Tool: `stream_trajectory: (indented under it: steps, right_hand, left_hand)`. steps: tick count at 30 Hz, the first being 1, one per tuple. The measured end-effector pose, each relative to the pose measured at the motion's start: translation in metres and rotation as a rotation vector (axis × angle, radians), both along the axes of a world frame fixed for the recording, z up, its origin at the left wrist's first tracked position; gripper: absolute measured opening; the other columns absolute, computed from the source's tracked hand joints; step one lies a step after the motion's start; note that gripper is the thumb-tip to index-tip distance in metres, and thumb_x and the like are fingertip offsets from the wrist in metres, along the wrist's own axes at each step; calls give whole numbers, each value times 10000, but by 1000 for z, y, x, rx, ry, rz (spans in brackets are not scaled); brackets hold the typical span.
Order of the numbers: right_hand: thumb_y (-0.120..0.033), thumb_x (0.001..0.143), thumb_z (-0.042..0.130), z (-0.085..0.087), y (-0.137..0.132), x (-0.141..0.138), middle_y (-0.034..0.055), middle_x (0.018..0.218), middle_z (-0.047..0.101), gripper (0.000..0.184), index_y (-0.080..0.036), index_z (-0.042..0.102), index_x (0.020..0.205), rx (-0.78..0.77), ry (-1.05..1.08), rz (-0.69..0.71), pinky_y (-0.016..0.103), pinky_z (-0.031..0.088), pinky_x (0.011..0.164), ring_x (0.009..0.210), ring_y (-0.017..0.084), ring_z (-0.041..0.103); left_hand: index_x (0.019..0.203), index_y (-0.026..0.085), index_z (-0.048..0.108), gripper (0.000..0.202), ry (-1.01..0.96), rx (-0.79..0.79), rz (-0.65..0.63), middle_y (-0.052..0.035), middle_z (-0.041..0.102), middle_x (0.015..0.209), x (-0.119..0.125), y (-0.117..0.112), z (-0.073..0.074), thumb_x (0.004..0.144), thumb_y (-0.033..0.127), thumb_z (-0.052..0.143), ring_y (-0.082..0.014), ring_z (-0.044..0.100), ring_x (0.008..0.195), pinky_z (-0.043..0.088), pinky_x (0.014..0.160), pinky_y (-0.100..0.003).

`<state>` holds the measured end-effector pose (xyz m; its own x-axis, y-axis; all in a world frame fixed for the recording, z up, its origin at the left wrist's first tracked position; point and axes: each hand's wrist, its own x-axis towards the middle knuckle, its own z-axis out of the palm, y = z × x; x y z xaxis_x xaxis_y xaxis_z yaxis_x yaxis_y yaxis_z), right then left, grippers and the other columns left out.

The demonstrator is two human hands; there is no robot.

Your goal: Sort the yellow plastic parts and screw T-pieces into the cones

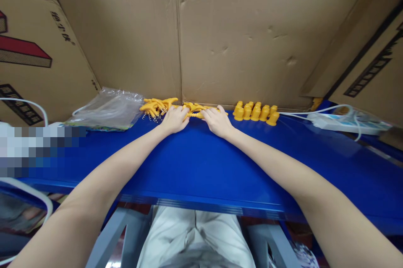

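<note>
My left hand is closed, its fingers curled over a ribbed yellow plastic piece at the back of the blue table. From the other side, my right hand has its fingers bent over the same yellow piece; the fingers partly hide it. More yellow plastic parts lie just behind and between the hands. Left of my left hand is a heap of branching yellow pieces with curly metal ends. To the right of my right hand, several yellow flanged caps stand upright in rows.
A clear plastic bag lies on the blue table at left. White power strips with cables lie at right. A tall cardboard wall closes off the back, with printed cartons at left.
</note>
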<state>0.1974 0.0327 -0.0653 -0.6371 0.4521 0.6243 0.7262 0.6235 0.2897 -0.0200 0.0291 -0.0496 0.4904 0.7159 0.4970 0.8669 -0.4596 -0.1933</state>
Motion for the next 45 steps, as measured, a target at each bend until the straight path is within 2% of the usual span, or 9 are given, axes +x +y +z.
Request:
stream_trajectory:
  steps: [8,12,15,19,24,33,37,41,45]
  right_hand:
    - [-220,1001,277,30,12,19,116,1086,677,366,-196,586,1196,14,45,139,516,319,1023,1082,239,559]
    - [-352,1016,286,61,11,35,55,1125,675,345,-277,580,1181,-58,83,176,565,258,1098,1187,234,538]
    - [-476,991,344,83,8,44,39,1151,664,341,-300,582,1160,-126,139,179,570,251,1116,1237,246,519]
    - [-528,978,356,113,1,49,21,1160,649,357,-300,576,1142,-114,173,165,575,255,1118,1253,245,510]
    - [-360,1024,251,135,-7,49,22,1164,637,346,-271,583,1059,75,9,123,568,218,1126,1222,225,517]
    - [-321,973,408,93,9,37,118,941,647,258,-158,598,1037,-2,-197,140,398,361,846,923,240,556]
    - [-244,957,403,81,8,39,102,877,630,207,-182,596,918,6,-123,86,378,344,826,870,228,532]
    - [-268,911,480,74,12,73,126,952,621,154,-175,601,925,-5,177,-87,421,370,842,927,266,533]
    - [-416,809,622,61,12,117,130,971,630,255,-171,638,876,-96,371,-298,405,431,778,915,275,572]
  left_hand:
    - [1059,177,616,297,-322,-192,44,-93,696,959,14,-3,20,830,322,496,-261,648,898,486,800,-389]
    - [823,178,637,195,-499,-673,-89,-54,634,698,18,-2,57,780,324,515,-187,600,622,488,608,-338]
    - [755,172,668,276,-458,-875,-201,-91,617,639,16,-1,80,768,383,489,-208,572,560,491,565,-402]
    - [821,146,741,448,-352,-824,-289,-147,626,615,16,3,94,774,458,423,-296,615,584,514,595,-533]
    - [855,113,756,560,-360,-778,-296,-167,658,646,24,16,105,774,495,354,-313,647,589,528,628,-584]
    - [583,149,703,400,-292,-861,-353,-154,628,538,33,24,102,695,453,468,-293,625,539,500,485,-478]
    - [507,168,663,381,-285,-847,-210,-147,622,539,35,13,96,712,416,459,-272,604,511,490,468,-459]
    - [539,155,671,377,-409,-840,-31,-157,662,627,19,9,91,750,383,457,-232,592,494,481,462,-413]
    - [782,169,733,320,-473,-689,89,-103,679,717,-14,22,85,782,398,510,-203,621,603,468,532,-341]
